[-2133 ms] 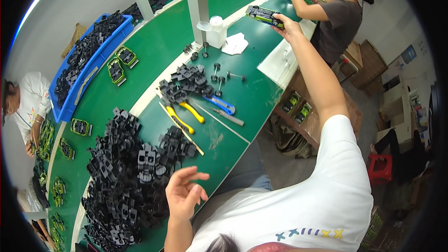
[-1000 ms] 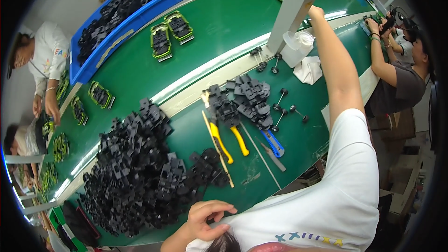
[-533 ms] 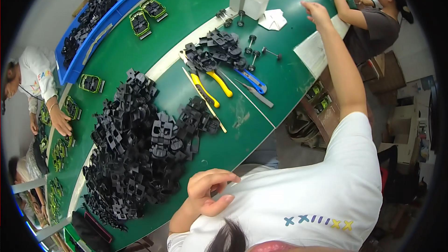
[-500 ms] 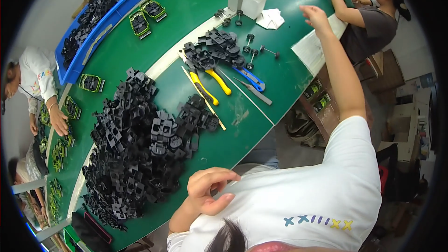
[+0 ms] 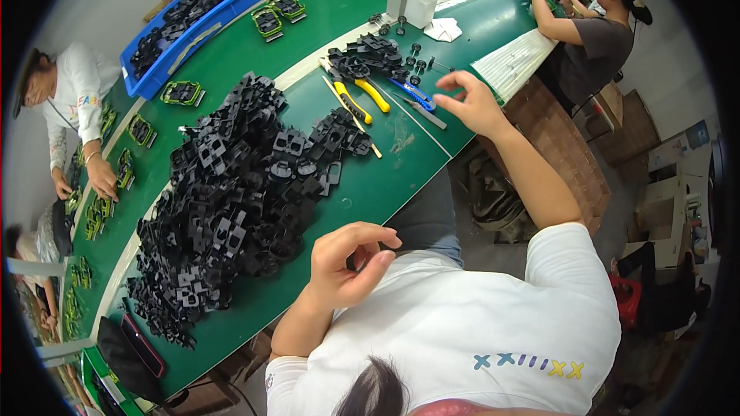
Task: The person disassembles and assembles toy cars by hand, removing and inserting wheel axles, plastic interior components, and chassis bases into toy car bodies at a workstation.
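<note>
My left hand (image 5: 347, 263) hovers in front of my chest at the table's near edge. Its fingers are curled, with the thumb apart from the index finger and nothing between them. My right hand (image 5: 472, 105) is over the table's right part, fingers loosely bent and apart, holding nothing. A large heap of black plastic parts (image 5: 223, 208) covers the table left of my left hand. Left of my right hand lie a blue utility knife (image 5: 414, 94), a thin grey blade-like tool (image 5: 425, 113), yellow-handled pliers (image 5: 354, 103) and a thin wooden stick (image 5: 370, 142).
Wheel-and-axle sets (image 5: 417, 66) lie beyond the knife, near a white plastic container (image 5: 420, 6). Green toy car bodies (image 5: 183, 93) stand along the green belt, behind which is a blue bin (image 5: 137, 85) of black parts. Co-workers sit at left (image 5: 73, 100) and far right (image 5: 590, 38).
My right hand has come down and left, nearer the knife. My left hand stays near my chest, thumb and fingers still apart. The view has shifted; the left co-worker's hand remains by the green bodies.
</note>
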{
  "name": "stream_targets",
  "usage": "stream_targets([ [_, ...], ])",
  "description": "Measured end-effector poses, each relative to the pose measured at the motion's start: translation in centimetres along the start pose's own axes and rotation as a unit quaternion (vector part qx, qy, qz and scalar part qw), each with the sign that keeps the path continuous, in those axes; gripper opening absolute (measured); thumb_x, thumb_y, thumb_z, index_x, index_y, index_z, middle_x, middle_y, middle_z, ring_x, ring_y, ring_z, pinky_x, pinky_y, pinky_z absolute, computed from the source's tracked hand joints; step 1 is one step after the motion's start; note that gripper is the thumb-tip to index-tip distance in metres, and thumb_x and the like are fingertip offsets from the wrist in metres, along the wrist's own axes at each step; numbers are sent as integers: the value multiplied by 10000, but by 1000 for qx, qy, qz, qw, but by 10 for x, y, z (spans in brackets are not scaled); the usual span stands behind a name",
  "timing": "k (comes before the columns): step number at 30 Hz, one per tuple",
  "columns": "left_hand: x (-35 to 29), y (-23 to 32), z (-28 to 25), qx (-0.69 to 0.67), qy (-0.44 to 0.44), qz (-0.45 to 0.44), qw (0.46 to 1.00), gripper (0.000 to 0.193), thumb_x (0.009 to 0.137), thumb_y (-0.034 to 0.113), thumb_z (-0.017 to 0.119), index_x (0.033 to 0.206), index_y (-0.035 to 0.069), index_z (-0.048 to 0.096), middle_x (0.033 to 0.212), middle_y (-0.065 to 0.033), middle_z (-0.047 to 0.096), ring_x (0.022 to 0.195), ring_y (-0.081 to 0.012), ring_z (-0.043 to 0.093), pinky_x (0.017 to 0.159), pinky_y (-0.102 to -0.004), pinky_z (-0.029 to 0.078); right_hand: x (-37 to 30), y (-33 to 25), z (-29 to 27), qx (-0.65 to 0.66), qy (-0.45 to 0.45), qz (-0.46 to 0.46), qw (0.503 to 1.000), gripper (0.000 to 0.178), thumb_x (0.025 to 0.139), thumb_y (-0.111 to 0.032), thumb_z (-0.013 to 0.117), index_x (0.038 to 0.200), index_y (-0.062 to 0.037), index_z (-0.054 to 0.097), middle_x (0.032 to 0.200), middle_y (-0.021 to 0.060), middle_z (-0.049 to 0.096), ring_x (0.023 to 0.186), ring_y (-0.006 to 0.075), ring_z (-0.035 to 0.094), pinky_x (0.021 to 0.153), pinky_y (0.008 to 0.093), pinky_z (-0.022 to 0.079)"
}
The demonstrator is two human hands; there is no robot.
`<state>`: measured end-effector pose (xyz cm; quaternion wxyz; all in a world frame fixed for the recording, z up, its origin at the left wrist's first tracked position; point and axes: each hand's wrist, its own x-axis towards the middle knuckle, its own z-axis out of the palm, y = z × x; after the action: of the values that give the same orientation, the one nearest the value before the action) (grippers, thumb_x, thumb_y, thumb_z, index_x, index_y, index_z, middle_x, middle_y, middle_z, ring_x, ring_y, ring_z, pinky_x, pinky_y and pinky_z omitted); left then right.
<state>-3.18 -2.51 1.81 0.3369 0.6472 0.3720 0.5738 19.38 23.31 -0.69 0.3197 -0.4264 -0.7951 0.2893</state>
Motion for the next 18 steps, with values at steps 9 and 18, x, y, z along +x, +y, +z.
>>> stream_targets([
  [9,-9,-2,-5,-29,116,-79,990,179,796,-61,621,968,-21,653,844,-76,692,564,-39,518,471,-162,382,90,-36,66,-208,106,62,970,611,735,-513,725,1075,-26,583,936,156,671,891,288,649,778,380,512],
  [18,1,-18,-1,-35,108,-116,987,149,810,-56,616,951,-24,653,813,-72,690,565,-45,534,469,-171,392,92,-38,71,-175,103,44,978,613,689,-385,795,1115,-31,532,877,142,681,823,294,664,744,391,514],
])
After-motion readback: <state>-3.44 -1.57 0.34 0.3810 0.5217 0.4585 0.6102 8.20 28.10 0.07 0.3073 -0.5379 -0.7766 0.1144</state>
